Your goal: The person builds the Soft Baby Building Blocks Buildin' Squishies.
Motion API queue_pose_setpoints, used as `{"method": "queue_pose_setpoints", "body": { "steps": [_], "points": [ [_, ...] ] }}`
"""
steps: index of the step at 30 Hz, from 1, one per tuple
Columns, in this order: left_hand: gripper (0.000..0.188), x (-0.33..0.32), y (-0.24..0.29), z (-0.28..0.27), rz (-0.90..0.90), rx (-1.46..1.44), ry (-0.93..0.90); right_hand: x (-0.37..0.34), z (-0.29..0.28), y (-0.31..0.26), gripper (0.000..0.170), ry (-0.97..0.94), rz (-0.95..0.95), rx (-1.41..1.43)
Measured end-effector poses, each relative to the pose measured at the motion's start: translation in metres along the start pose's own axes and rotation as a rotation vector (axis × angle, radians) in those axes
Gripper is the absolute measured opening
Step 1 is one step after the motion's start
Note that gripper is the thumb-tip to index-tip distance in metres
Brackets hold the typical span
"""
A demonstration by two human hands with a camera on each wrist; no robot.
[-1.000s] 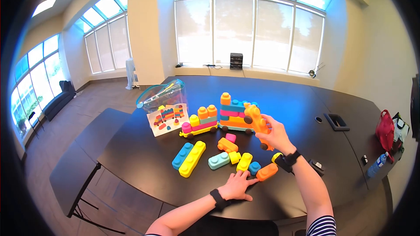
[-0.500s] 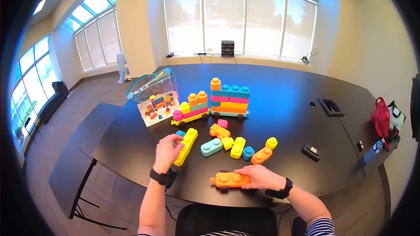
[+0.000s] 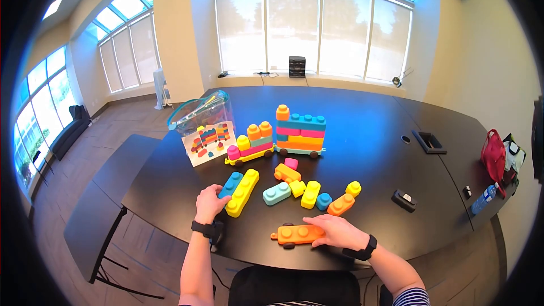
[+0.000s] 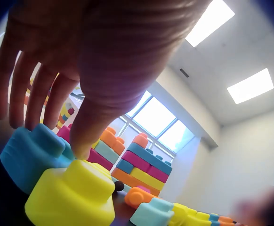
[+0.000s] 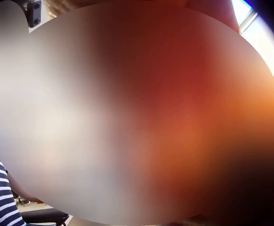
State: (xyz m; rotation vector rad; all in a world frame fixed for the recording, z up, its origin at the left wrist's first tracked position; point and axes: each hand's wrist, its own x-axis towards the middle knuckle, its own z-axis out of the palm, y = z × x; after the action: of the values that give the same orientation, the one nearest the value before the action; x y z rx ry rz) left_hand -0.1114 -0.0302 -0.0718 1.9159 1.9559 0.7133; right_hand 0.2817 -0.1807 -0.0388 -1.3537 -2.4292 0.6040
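In the head view my left hand (image 3: 209,204) is at the near end of the long blue block (image 3: 231,185), beside the long yellow block (image 3: 242,194). The left wrist view shows its thumb between the blue block (image 4: 32,155) and the yellow block (image 4: 71,195), fingers along the blue one's other side. With thumb and fingers, my right hand (image 3: 341,232) holds the right end of an orange wheeled base (image 3: 297,234), studs up, near the table's front edge. The right wrist view is mostly blurred.
Two wheeled block stacks (image 3: 249,146) (image 3: 301,135) stand behind several loose blocks (image 3: 310,194). A clear bag (image 3: 199,114) with a picture card (image 3: 209,143) is at back left. A black device (image 3: 404,199) and a bottle (image 3: 485,198) are on the right.
My right hand has brought the orange wheeled base from beside the stacks down to the front of the table. My left hand has moved left from the loose blocks to the blue block.
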Motion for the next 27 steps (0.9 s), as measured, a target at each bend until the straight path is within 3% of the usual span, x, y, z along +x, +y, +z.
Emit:
{"method": "queue_pose_setpoints", "body": {
  "steps": [3,9,19,23,24,27],
  "points": [
    [0.053,0.001,0.0,-0.007,0.024,-0.005,-0.046,-0.014,-0.009,0.005,0.079,0.013,0.064,-0.026],
    [0.046,0.008,-0.013,0.018,0.069,-0.004,0.156,-0.036,-0.003,0.02,0.079,0.106,0.066,-0.047],
    [0.055,0.018,-0.004,-0.001,0.112,0.022,0.006,-0.038,0.003,0.027,0.086,0.174,0.104,0.092],
    [0.058,0.002,0.018,-0.013,0.056,0.022,0.226,-0.04,0.005,0.027,0.087,0.193,0.12,0.125],
    [0.055,-0.004,0.026,-0.015,0.087,-0.021,0.301,-0.041,0.007,0.028,0.087,0.203,0.117,0.129],
    [0.049,-0.032,0.059,-0.017,0.397,-0.311,0.3,-0.041,0.008,0.03,0.088,0.214,0.118,0.136]
  ]
}}
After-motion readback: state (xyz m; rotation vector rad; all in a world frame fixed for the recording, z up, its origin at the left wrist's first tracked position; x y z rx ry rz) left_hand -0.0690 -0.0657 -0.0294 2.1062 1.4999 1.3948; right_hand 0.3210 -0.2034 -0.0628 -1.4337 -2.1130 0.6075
